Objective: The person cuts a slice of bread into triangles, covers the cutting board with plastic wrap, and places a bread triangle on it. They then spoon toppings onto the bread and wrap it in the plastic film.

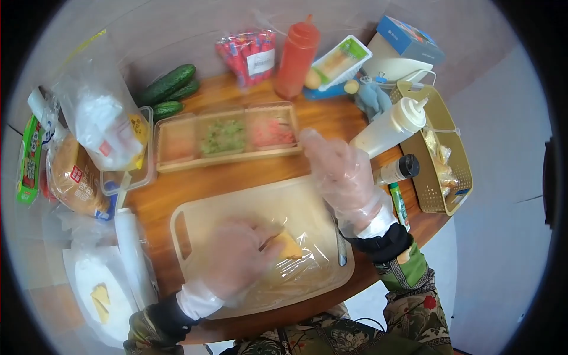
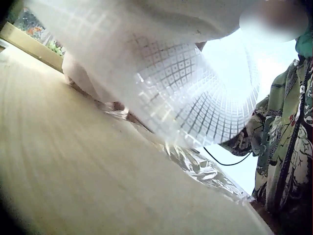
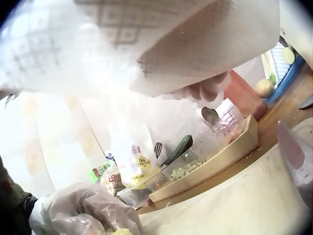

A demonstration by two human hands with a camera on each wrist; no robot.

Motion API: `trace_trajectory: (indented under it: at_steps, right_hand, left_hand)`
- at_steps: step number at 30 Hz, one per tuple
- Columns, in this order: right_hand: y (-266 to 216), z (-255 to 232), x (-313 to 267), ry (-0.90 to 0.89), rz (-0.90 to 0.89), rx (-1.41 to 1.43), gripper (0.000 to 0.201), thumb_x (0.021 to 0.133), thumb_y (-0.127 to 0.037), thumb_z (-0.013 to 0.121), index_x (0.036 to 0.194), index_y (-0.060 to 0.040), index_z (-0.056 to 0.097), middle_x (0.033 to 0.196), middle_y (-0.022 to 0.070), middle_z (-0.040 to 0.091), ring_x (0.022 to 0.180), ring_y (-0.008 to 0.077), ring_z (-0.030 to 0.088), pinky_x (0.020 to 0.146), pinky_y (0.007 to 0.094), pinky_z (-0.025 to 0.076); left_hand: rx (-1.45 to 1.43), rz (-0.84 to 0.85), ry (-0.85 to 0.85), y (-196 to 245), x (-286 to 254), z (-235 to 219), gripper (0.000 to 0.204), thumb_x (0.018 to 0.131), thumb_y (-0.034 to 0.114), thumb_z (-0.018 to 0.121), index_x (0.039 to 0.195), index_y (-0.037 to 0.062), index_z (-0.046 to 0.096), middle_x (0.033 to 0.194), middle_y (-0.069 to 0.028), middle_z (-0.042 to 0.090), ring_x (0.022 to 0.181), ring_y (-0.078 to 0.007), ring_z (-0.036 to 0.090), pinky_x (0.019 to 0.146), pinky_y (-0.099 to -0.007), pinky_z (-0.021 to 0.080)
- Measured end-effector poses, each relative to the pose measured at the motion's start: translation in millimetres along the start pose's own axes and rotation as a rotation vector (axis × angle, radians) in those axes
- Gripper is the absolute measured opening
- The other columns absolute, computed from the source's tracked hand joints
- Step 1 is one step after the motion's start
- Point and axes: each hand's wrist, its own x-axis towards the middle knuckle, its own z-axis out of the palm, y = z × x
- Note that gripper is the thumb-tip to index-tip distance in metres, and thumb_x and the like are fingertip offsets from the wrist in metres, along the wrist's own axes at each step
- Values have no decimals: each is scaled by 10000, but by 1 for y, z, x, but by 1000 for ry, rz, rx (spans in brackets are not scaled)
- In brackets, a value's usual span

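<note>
Both hands wear clear plastic gloves. My left hand [image 1: 242,254], blurred, is low over the pale cutting board [image 1: 222,204]. Its thumb and fingers pinch the left end of a yellow, triangular food piece [image 1: 289,245], which lies on clear plastic wrap [image 1: 310,260]. My right hand [image 1: 343,171] is raised beyond the board, its fingers bent beside the right end of a three-part tray [image 1: 228,158]. That end holds pink chopped food [image 1: 273,135]. In the right wrist view the glove cuff covers much of the right hand, and I cannot tell if its fingers hold anything.
A knife [image 1: 342,245] lies at the board's right edge. Near the right hand are a white squeeze bottle [image 1: 387,127], a shaker [image 1: 396,170] and a basket [image 1: 435,201]. A red bottle [image 1: 297,56] and cucumbers [image 1: 171,86] stand behind; bagged bread [image 1: 77,174] and a wrap roll [image 1: 133,254] sit left.
</note>
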Motion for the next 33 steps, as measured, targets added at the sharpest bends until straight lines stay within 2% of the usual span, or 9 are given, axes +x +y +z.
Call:
trace_trajectory:
  at_steps: [2, 5, 7, 12, 15, 19, 24, 27, 33]
  right_hand:
    - [-1, -1, 0, 70, -22, -31, 393, 830, 4, 692, 1213, -62, 631, 751, 109, 600, 593, 313, 617, 479, 425, 468]
    - [-2, -6, 2, -106, 16, -40, 425, 811, 19, 700, 1221, -71, 636, 778, 98, 616, 598, 312, 622, 490, 410, 486]
    - [-10, -5, 7, 121, 61, 215, 382, 822, 21, 667, 1188, -83, 642, 778, 116, 629, 628, 317, 642, 524, 394, 516]
    - [-29, 12, 32, 59, 39, 303, 256, 871, -10, 601, 1110, -91, 644, 784, 167, 642, 698, 369, 649, 572, 421, 529]
    - [-27, 38, 43, 9, 54, 292, 165, 895, -61, 599, 1051, -98, 640, 804, 194, 647, 728, 405, 641, 588, 464, 518]
    - [-29, 60, 51, -11, 102, 268, 82, 916, -135, 614, 988, -98, 603, 820, 210, 653, 747, 428, 641, 618, 508, 509]
    - [-43, 13, 31, 52, 251, 396, 223, 899, -174, 681, 1107, -111, 633, 820, 173, 683, 792, 384, 675, 667, 478, 535]
    - [-48, -28, -1, -252, 227, 108, 188, 872, -127, 693, 1058, -95, 685, 865, 163, 695, 756, 382, 673, 656, 455, 538]
    - [-30, -26, -50, -234, 290, 124, 101, 857, -142, 695, 936, -82, 715, 910, 182, 693, 713, 377, 663, 620, 464, 523]
  left_hand:
    - [-14, 22, 24, -2, -1, 1, 326, 858, 301, 713, 1073, 60, 765, 896, -194, 685, 862, -383, 623, 786, -452, 517]
    - [-21, 54, 61, 1, 2, -2, 313, 854, 300, 711, 1057, 69, 767, 870, -191, 690, 842, -390, 627, 777, -458, 519]
    - [-9, 46, 72, 1, -1, -2, 303, 851, 295, 712, 1049, 73, 768, 857, -189, 692, 832, -393, 629, 773, -461, 518]
    - [61, 191, 103, 0, -2, 0, 314, 844, 294, 720, 1059, 70, 768, 883, -190, 699, 848, -395, 627, 785, -460, 520]
    - [-36, 5, 31, 0, -2, 4, 321, 853, 301, 720, 1067, 67, 766, 949, -187, 702, 906, -383, 625, 806, -451, 519]
    - [-71, 32, 56, -3, -4, 9, 327, 867, 311, 716, 1078, 66, 765, 991, -180, 699, 947, -370, 615, 831, -443, 516]
    - [-48, 11, 23, -5, -4, 8, 336, 878, 314, 714, 1091, 58, 763, 987, -182, 694, 957, -365, 612, 859, -434, 513]
    - [-70, -12, 18, 1, -3, 2, 333, 874, 311, 720, 1082, 54, 764, 988, -189, 689, 964, -359, 612, 859, -431, 509]
    - [-132, -58, 7, 3, -1, 3, 353, 854, 319, 734, 1069, 41, 763, 992, -199, 684, 962, -356, 605, 859, -427, 501]
